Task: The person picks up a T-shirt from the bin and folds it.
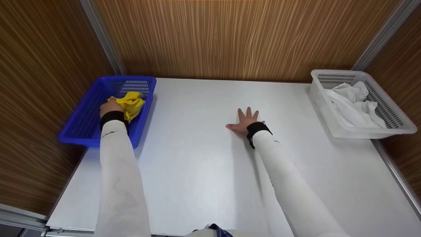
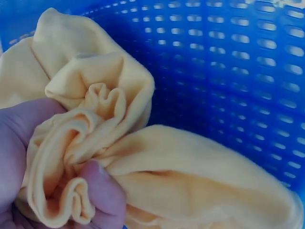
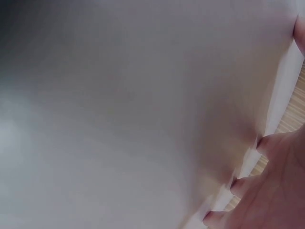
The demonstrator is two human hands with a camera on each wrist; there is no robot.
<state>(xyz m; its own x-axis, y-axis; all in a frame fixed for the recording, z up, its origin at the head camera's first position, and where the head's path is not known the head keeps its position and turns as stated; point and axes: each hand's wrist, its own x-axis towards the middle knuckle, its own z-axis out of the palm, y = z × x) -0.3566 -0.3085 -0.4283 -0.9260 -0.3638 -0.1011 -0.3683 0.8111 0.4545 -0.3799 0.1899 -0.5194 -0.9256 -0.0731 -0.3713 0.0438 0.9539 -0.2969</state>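
The blue basket [image 1: 87, 117] stood on the white table [image 1: 197, 154], and a yellow cloth [image 1: 133, 104] lay bunched inside it, toward its right side. The left hand [image 1: 110, 106] reached into the blue basket and gripped the cloth, its thumb and fingers curled in around the gathered folds, with a loose part spreading beyond them. To the right of the blue basket and apart from it, the right hand [image 1: 245, 123] held nothing; its fingers were straight and widely spread, the fingertips touching the table. Well to the right of the blue basket stood a white basket [image 1: 324, 108] with crumpled white cloth [image 1: 357, 105] in it. Behind the blue basket rose a brown wood-grain wall [image 1: 213, 39].
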